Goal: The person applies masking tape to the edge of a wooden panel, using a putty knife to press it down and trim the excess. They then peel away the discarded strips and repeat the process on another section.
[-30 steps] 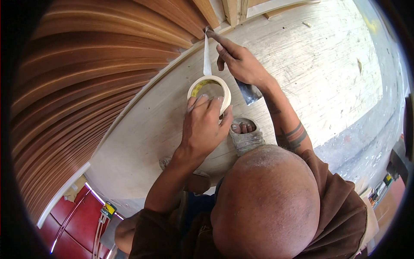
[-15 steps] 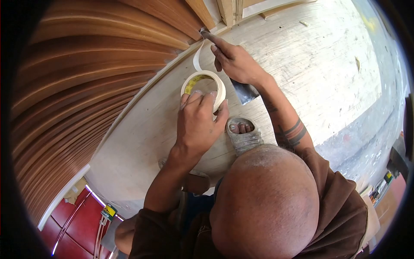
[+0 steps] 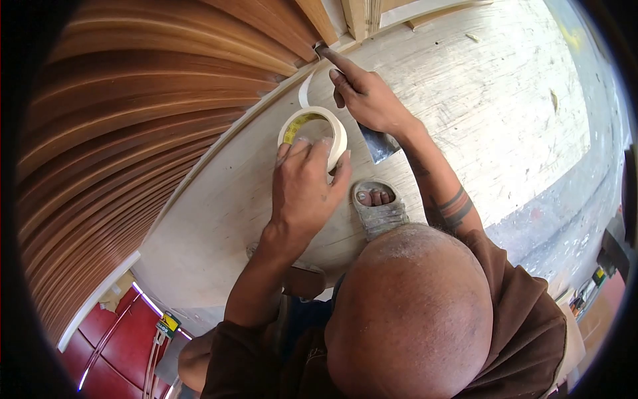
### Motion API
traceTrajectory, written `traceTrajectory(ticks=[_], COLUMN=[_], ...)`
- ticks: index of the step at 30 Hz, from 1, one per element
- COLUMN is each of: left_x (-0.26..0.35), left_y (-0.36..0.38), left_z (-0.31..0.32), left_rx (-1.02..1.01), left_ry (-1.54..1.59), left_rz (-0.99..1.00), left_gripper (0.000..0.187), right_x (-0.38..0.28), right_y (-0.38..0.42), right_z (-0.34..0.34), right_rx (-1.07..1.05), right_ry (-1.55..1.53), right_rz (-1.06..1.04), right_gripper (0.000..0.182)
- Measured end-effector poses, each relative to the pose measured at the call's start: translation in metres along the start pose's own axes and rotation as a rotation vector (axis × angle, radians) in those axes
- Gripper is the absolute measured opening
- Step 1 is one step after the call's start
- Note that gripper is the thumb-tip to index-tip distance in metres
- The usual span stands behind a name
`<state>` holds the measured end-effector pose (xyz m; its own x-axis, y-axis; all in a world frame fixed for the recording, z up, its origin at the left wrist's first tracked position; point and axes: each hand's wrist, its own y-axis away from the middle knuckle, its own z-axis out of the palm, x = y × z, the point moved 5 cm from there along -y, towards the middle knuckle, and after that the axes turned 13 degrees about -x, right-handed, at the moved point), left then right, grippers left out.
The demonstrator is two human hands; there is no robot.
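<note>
My left hand (image 3: 302, 186) grips a roll of masking tape (image 3: 339, 136) by its near rim, with the fingers reaching into the ring. A pale strip of tape (image 3: 305, 92) runs from the roll up to the foot of the brown wooden slats (image 3: 179, 76). There my right hand (image 3: 369, 100) presses with its outstretched index finger, in the corner beside the base strip. Its other fingers are curled around what appears to be a putty knife (image 3: 380, 147); the wide metal blade sticks out under the wrist, and the handle is hidden.
Beneath the hands lies a pale plywood sheet (image 3: 478, 113), with a sandalled foot (image 3: 379, 203) on it. The curved slatted panel bounds the left side. Red panels (image 3: 116, 339) and a yellow-green labelled object (image 3: 169, 324) are at lower left. Tools (image 3: 585, 296) lie at the far right.
My right fingertip has pushed slightly further into the corner at the slat's foot. Less of the strip's upper end shows. My left hand and the roll have barely moved.
</note>
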<state>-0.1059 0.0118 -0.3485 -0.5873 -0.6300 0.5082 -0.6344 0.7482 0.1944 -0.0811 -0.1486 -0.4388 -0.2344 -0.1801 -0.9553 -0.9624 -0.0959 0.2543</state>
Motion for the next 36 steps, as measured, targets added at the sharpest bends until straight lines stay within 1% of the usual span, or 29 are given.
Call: traceTrajectory(ticks=[2, 4, 6, 8, 9, 11, 15, 17, 21, 25, 27, 28, 29, 30, 31, 33, 34, 36], left_x=[0.004, 0.011, 0.014, 0.009, 0.01, 0.014, 0.005, -0.001, -0.005, -0.006, -0.005, -0.003, -0.002, 0.0, 0.003, 0.006, 0.008, 0.01], left_y=[0.006, 0.011, 0.013, 0.015, 0.016, 0.017, 0.009, 0.005, 0.003, 0.003, 0.002, 0.002, 0.003, 0.002, 0.001, -0.001, -0.002, -0.003], left_z=[0.001, -0.002, 0.001, 0.008, 0.008, 0.01, 0.017, 0.013, 0.008, 0.004, 0.003, 0.002, 0.001, 0.0, -0.002, -0.002, -0.003, -0.004], left_rx=[-0.002, -0.037, -0.074, -0.036, -0.036, -0.072, -0.047, -0.002, -0.002, 0.002, -0.012, 0.005, 0.022, 0.021, 0.014, 0.003, 0.014, 0.023], left_ry=[0.078, 0.065, 0.052, 0.283, 0.282, 0.172, 0.154, 0.185, 0.167, 0.172, 0.173, 0.179, 0.185, 0.187, 0.187, 0.19, 0.199, 0.205], left_rz=[0.018, 0.044, 0.072, 0.027, 0.026, 0.045, 0.035, -0.007, -0.031, -0.012, -0.007, -0.003, 0.0, 0.002, -0.005, -0.006, 0.001, 0.007], left_gripper=[0.023, 0.024, 0.024, 0.025, 0.025, 0.025, 0.025, 0.025, 0.025, 0.026, 0.026, 0.026, 0.025, 0.025, 0.025, 0.025, 0.025, 0.025], right_x=[-0.001, -0.001, -0.001, 0.004, 0.004, 0.003, 0.0, -0.001, 0.001, -0.004, -0.005, 0.001, 0.01, 0.004, 0.0, -0.004, -0.003, -0.002], right_y=[0.001, 0.003, 0.006, 0.008, 0.008, 0.007, 0.005, 0.002, -0.002, -0.004, -0.003, -0.005, -0.008, -0.009, -0.005, 0.005, 0.005, 0.004], right_z=[0.001, 0.002, 0.002, 0.0, 0.0, -0.001, -0.001, -0.001, 0.0, -0.001, 0.0, 0.001, 0.006, 0.008, 0.005, 0.005, 0.004, 0.006], right_rx=[0.005, 0.011, 0.037, 0.041, 0.045, 0.03, 0.029, 0.035, 0.069, 0.074, -0.011, -0.009, -0.054, -0.099, -0.097, -0.233, -0.23, -0.276], right_ry=[0.014, 0.027, -0.027, -0.032, -0.036, 0.013, 0.126, 0.16, 0.237, 0.202, -0.007, -0.006, -0.158, -0.31, -0.309, -0.592, -0.591, -0.713], right_rz=[0.0, -0.001, -0.032, -0.02, -0.01, -0.009, -0.018, -0.027, -0.058, -0.054, 0.005, 0.006, -0.047, -0.101, -0.1, 0.041, 0.042, 0.031], right_gripper=[0.05, 0.05, 0.049, 0.049, 0.048, 0.048, 0.049, 0.049, 0.05, 0.05, 0.05, 0.05, 0.051, 0.052, 0.052, 0.054, 0.054, 0.054])
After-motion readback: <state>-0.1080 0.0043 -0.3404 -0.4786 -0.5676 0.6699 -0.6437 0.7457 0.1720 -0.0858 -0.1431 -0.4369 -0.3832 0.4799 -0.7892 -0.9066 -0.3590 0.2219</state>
